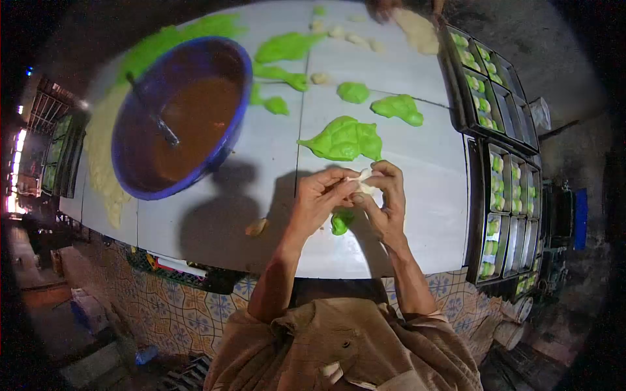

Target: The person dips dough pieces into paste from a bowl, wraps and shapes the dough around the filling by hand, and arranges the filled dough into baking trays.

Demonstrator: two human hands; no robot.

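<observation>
Between my two hands, over the front half of the table, is a small piece of white dough (365, 177). My left hand (329, 194) pinches it from the left, fingers bent. From the right, the thumb and fingers of my right hand (386, 199) close on the same piece. A small green dough lump (341, 223) lies on the table just below my hands. Beyond them sits a larger green dough mass (343, 139), with smaller green pieces (399, 109) farther back. A small brownish lump (257, 227) rests left of my left forearm.
A purple basin (225, 146) of brown filling with a spoon-like tool (163, 127) stands at left. Pale dough (104, 156) spreads beside it. Black trays (481, 215) with green-and-white pieces line the right edge. Another person's hand (386, 9) touches pale dough (417, 32) at the far side.
</observation>
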